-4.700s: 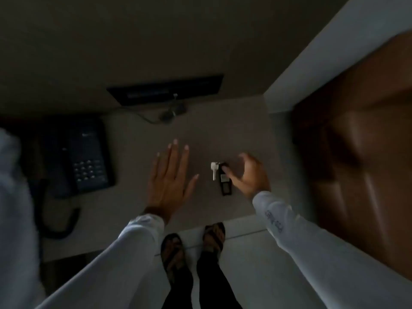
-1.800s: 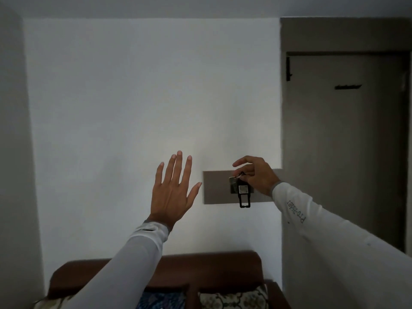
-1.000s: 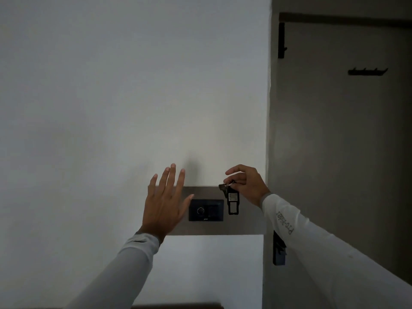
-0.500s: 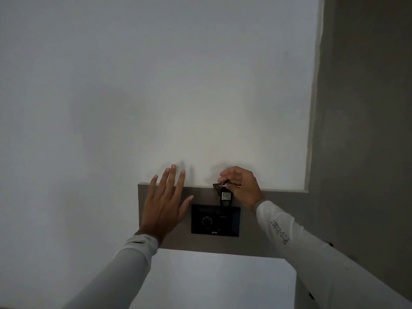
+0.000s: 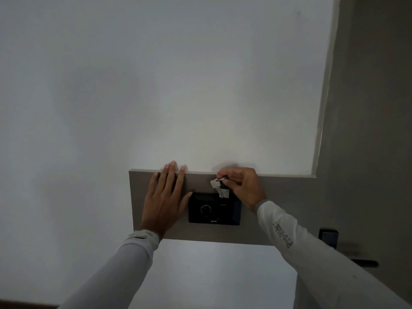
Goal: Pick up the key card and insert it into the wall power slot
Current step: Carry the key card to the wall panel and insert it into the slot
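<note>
A white wall [image 5: 178, 85] fills most of the view. On its lower part there is a grey-brown panel [image 5: 278, 197], wide and flat. To the right stands a grey door [image 5: 367, 130] with a dark handle [image 5: 363, 263] low at the right edge.

Both arms come from the near side in white sleeves. The left hand [image 5: 163, 202] lies flat on the left part of the panel, fingers spread and pointing up, with the thumb just beside the black power slot unit [image 5: 214, 209] in the middle of the panel.

The right hand [image 5: 244, 189] is at the upper right corner of this unit. Its fingers are pressed together in a pinch on the key ring [image 5: 222, 179]. A silver key [image 5: 215, 183] hangs from it. The key card [image 5: 224, 193] is at the top edge of the unit; I cannot tell how deep it sits inside.
</note>
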A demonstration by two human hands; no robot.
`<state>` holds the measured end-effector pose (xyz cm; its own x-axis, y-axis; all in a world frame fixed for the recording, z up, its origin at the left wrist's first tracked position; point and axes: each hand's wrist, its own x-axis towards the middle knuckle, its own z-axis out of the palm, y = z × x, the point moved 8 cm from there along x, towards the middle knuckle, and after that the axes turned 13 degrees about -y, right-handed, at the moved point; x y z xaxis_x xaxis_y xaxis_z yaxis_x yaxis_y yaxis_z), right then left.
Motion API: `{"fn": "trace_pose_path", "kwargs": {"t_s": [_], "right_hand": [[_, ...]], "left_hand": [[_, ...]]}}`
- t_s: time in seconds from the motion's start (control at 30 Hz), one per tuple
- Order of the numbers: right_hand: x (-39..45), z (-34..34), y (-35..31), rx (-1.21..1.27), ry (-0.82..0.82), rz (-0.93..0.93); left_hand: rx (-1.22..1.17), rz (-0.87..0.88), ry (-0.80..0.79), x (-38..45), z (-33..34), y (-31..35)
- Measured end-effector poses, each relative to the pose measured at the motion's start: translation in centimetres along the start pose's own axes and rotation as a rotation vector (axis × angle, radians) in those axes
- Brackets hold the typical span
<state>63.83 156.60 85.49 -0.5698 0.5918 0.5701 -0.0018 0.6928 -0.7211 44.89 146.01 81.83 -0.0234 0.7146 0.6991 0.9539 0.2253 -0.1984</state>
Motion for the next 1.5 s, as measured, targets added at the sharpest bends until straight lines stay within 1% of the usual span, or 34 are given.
{"fn": "trace_pose_path", "kwargs": {"t_s": [0.07,0.13,0.23,0.37,0.5,0.67,0.83,1.0,1.07,1.13,1.17,1.23,1.37,1.5], "right_hand": [[-0.6,0.5,0.6,-0.017,0.010,0.017],[-1.2,1.4,1.4,-0.044,-0.024,0.040],[-2.1,2.3,1.7,-0.109,-0.022,0.029],[-1.0,1.0,-0.1,-0.054,0.024,-0.017],[0.3,-0.1,-2.5,-0.094,0.032,-0.099],[1.0,-0.2,-2.5,-0.075,0.015,-0.102],[0.7,-0.9,-1.6,-0.070,0.046,-0.078],[0.9,-1.2,-1.4,-0.096,-0.038,-0.060],[0.5,-1.1,-1.3,-0.104,-0.027,-0.066],[0.1,-0.9,-1.2,-0.110,0.018,-0.075],[-0.1,-0.9,-1.3,-0.137,0.047,-0.085],[-0.9,-0.5,-1.6,-0.284,0.100,-0.124],[-3.3,1.9,-2.1,-0.776,0.100,-0.319],[-4.5,2.6,-2.0,-1.012,0.145,-0.437]], "left_hand": [[0.006,0.002,-0.008,0.0,0.0,0.0],[0.007,0.007,-0.011,0.1,0.1,0.1],[-0.001,0.000,0.003,-0.1,0.3,0.0],[0.000,-0.006,0.002,-0.1,0.3,0.0],[-0.007,-0.008,-0.002,0.0,0.3,0.1],[-0.009,-0.017,0.007,-0.1,0.3,0.0],[-0.019,-0.015,-0.004,-0.1,0.6,0.1],[-0.033,-0.024,0.015,-0.3,0.5,0.2],[-0.033,-0.026,0.008,-0.3,0.5,0.2],[-0.029,-0.029,0.007,-0.3,0.5,0.2],[-0.028,-0.030,0.008,-0.3,0.5,0.2],[-0.026,-0.032,0.017,-0.4,0.5,0.2],[-0.028,-0.033,0.006,-0.3,0.6,0.3],[-0.019,-0.031,-0.004,-0.3,0.4,0.2]]}}
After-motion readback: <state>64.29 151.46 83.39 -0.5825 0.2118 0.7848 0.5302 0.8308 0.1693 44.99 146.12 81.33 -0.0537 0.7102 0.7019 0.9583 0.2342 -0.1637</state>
